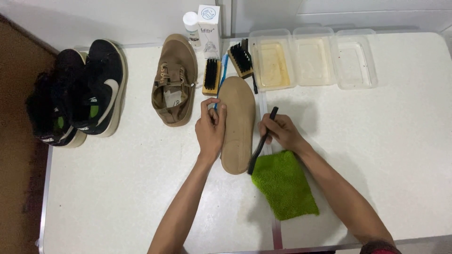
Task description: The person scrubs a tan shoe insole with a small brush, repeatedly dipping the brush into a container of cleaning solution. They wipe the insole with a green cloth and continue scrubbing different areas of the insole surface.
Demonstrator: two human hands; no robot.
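Tan insole (238, 123) pinned under left hand (210, 130); right hand (281, 131) grips black brush (262, 142), bristles hidden.

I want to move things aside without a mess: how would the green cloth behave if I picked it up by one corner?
The green cloth would probably hang limp, since it lies flat and rumpled on the table. Its fluffy pile suggests it is light and easy to grip, not slippery. It should not roll or tip.

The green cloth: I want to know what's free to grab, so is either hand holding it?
No: the green cloth lies on the table beside the right hand, which grips a black brush.
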